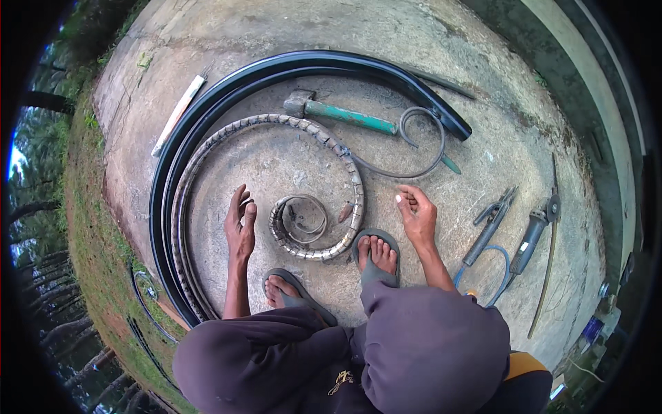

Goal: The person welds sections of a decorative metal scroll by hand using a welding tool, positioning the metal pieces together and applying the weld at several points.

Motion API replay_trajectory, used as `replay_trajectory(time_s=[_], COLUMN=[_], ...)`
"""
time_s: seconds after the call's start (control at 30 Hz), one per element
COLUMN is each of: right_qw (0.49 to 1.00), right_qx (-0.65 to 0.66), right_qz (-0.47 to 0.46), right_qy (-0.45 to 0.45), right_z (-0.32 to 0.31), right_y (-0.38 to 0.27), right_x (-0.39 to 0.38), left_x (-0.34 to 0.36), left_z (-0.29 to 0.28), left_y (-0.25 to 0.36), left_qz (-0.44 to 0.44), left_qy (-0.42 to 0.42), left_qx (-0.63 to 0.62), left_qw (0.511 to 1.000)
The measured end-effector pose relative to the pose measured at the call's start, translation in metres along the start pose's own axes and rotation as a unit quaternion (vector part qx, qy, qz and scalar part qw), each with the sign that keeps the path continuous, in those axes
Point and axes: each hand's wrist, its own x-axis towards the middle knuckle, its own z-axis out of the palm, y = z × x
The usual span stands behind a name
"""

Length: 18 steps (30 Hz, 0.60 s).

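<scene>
On concrete (414, 41), a ribbed grey strip (358, 193) spirals to a tight inner curl (276, 224).
The curl lies just right of your empty, half-open left hand (240, 224), the nearer; your right hand (418, 217), apparently empty, fingers bent, hangs beyond the strip's right edge.

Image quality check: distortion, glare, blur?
Head view: strong fisheye bowing, black corners; soft daylight with weak shadows, slight sheen on the black strip, blown-out sky at far left; left hand and right hand look reasonably sharp.
</scene>
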Motion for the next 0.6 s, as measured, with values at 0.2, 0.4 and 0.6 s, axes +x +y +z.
replay_trajectory(time_s=[0.2, 0.4, 0.6], right_qw=[0.996, 0.987, 0.97], right_qx=[-0.077, -0.117, -0.217], right_qz=[0.033, 0.102, 0.048], right_qy=[0.035, 0.037, 0.101], right_z=[-0.05, -0.072, -0.096], right_y=[0.028, 0.058, 0.019], right_x=[-0.02, -0.087, -0.106], left_x=[0.002, 0.034, 0.066], left_z=[-0.062, -0.103, -0.125], left_y=[0.013, 0.039, -0.044], left_qz=[0.001, 0.162, 0.183], left_qy=[0.066, 0.04, 0.066], left_qx=[0.017, 0.225, 0.416], left_qw=[0.998, 0.96, 0.889])
